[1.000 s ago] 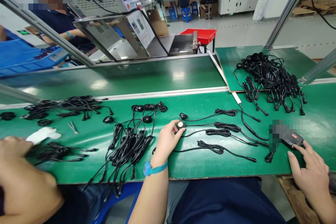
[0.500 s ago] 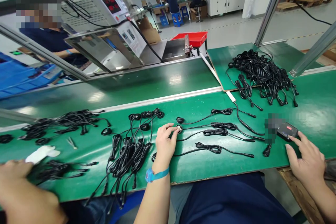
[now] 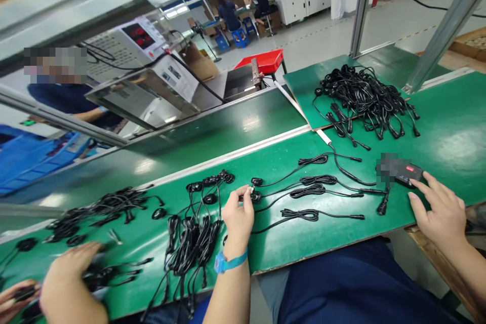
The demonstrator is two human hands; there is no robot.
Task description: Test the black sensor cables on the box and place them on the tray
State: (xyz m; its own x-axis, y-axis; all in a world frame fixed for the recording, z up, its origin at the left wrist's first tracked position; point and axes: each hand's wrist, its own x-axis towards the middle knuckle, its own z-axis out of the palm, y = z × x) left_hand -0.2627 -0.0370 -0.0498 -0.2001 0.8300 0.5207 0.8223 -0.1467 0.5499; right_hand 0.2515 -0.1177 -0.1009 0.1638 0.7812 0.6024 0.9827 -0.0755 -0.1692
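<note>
Left hand (image 3: 238,215) pinches a small round cable puck (image 3: 255,195) (middle of the bench (image 3: 304,243), just behind its front edge); right hand (image 3: 440,212), fingers spread loose, touches a black box (image 3: 409,173) near the right front edge.

Device (image 3: 408,173) left part pixelated; co-worker's hand (image 3: 11,299) cut by left edge

Bright overhead light, belt (image 3: 235,126) glare, edges warped, blurry.
</note>
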